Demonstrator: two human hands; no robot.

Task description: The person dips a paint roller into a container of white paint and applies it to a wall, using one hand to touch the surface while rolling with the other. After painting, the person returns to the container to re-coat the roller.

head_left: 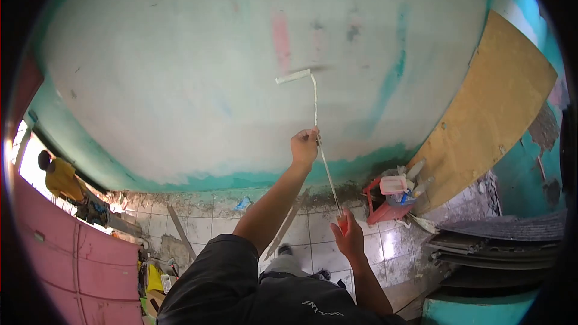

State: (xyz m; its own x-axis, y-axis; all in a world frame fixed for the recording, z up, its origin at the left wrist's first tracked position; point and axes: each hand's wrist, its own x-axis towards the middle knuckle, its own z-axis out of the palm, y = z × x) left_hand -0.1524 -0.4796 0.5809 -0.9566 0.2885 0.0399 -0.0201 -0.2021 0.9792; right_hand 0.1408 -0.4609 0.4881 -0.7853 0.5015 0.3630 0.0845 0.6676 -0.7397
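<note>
My left hand (304, 146) is closed around the upper shaft of a long-handled paint roller (327, 171). Lower down, my right hand (348, 235) holds the same pole near a reddish part, its thumb standing somewhat away from the fingers. The pale roller head (293, 77) lies at or very close to the wall (198, 78); actual contact is hard to tell. Whitish paint covers most of that wall, with pink and teal streaks showing through and a teal border around it.
A red stool or stand (385, 207) bears a pink tray (394, 185) and bottles. A tan board (487, 108) leans at right, above stacked dark sheets (500, 247). Pink panels (78, 253) stand at left, near a person in yellow (63, 179). Wooden strips lie on the tiled floor (198, 229).
</note>
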